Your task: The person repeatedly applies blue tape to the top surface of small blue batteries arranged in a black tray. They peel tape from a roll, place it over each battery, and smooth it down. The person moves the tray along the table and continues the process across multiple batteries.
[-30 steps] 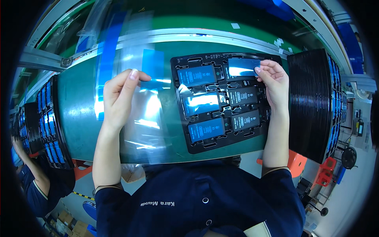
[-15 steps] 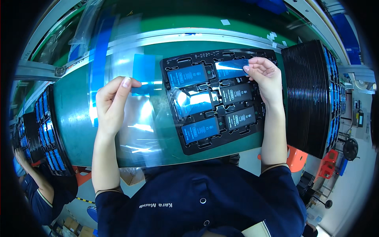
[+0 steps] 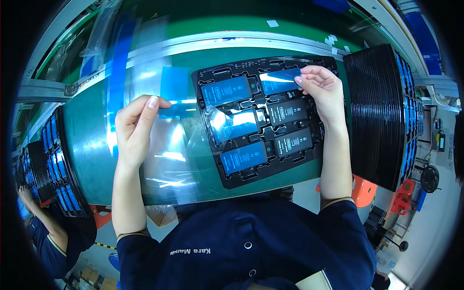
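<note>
A black moulded tray (image 3: 231,181) holds several flat rectangular batteries in two columns. The far right battery carries blue film (image 3: 282,83), whose right corner my right hand (image 3: 323,92) pinches between thumb and fingers. Two more in the right column, such as the black battery (image 3: 289,112), look uncovered. In the left column the batteries appear blue, like the near left battery (image 3: 243,157). Over the clear sheets left of the tray, my left hand (image 3: 137,123) is closed in a pinch at the edge of a glossy plastic film (image 3: 180,110) with a blue patch. Glare hides where that film ends.
Clear plastic sheets (image 3: 166,140) and a long blue strip (image 3: 117,82) lie on the green table (image 3: 87,140). A tall stack of black trays (image 3: 372,116) stands at the right, another stack (image 3: 63,164) at the left. A co-worker's arm (image 3: 43,217) shows at far left.
The view has shifted slightly, with tray and hands appearing a little further left and up. Both hands keep their pinches, and the batteries stay in place in the tray.
</note>
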A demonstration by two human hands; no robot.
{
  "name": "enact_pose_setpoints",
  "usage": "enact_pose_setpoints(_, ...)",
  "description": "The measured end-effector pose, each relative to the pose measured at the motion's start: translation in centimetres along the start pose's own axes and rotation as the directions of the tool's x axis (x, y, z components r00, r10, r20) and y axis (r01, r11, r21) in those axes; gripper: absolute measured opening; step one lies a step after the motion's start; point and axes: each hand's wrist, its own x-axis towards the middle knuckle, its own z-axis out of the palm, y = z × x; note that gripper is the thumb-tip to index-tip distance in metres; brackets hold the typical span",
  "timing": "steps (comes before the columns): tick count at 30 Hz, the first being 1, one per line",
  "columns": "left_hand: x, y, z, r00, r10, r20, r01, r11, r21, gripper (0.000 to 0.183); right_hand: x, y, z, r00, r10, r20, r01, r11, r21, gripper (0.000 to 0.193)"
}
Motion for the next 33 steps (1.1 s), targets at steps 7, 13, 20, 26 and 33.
enact_pose_setpoints(7,-0.2,-0.2,-0.4,0.997,-0.054,0.054,0.052,0.998,0.032,0.028,-0.1,0.1,0.2,1.0,0.002,-0.006,-0.002,0.997,-0.074,0.022)
enact_pose_setpoints(13,-0.5,0.0,-0.3,0.997,-0.011,0.079,0.018,0.995,-0.096,0.007,0.0,1.2,0.6,0.988,-0.154,0.005,0.153,0.973,-0.174,0.018)
enact_pose_setpoints(20,-1.7,1.8,-0.7,0.886,-0.106,0.452,0.301,0.872,-0.386,0.02,-1.8,-2.5,2.9,0.822,-0.554,0.132,0.498,0.586,-0.639,0.035)
enact_pose_setpoints(26,-3.3,2.5,1.5,0.849,-0.251,0.465,0.342,0.931,-0.123,0.02,-6.2,-3.6,9.0,0.771,-0.256,0.583,0.086,0.949,0.304,0.032)
enact_pose_setpoints(33,-3.0,1.1,3.8,0.945,0.138,0.298,-0.219,0.94,0.26,0.044,-6.6,-1.9,10.2,0.866,-0.351,0.356,0.295,0.934,0.202,0.031)
